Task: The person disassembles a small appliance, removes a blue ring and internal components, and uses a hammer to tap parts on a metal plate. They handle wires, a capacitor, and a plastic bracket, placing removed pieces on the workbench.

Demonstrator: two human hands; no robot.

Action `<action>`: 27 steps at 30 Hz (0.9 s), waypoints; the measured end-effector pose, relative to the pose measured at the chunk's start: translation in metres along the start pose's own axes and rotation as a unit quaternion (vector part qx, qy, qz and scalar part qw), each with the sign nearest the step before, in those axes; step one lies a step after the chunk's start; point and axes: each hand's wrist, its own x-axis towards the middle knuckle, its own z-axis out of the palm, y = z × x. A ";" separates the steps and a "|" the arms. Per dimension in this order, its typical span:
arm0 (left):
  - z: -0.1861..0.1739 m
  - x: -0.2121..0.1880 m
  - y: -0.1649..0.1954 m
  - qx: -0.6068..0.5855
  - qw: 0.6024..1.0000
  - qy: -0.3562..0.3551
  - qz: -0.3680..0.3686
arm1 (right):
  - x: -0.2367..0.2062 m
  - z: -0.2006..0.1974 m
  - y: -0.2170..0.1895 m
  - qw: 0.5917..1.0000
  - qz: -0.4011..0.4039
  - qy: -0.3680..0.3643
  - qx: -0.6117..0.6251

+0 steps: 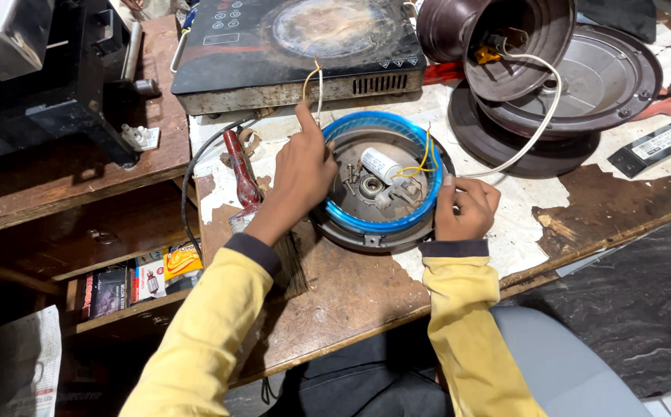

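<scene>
a round motor housing [382, 185] with a bright blue ring lies flat near the middle of the frame, open side up, so the white cylinder, small screws and yellow wires inside can be reached from above. the left hand [300, 174] rests against the housing's left rim, its index finger stretched up toward the upper edge of the ring while the other fingers curl loosely; it seems to steady the part more than grip it, and it has hold of nothing that shows. the right hand [465, 208] sits at the right rim with its fingers [478, 202] folded in, pressed to the edge as if bracing the housing from that side; whether something small is pinched inside cannot be told. the worn table [351, 293] carries it all. just left of the left hand lies a red-handled tool [241, 174]. above, at the top of the frame, stands a black cooktop [297, 46], and to the upper right a dark brown bowl-shaped cover [505, 46] is tipped onto a round plate [606, 81], with a white cord [540, 123] trailing out of it.
</scene>
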 end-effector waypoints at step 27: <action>-0.105 -0.103 0.072 0.114 0.905 0.276 0.302 | -0.018 -0.043 -0.055 0.932 -0.014 -0.200 0.303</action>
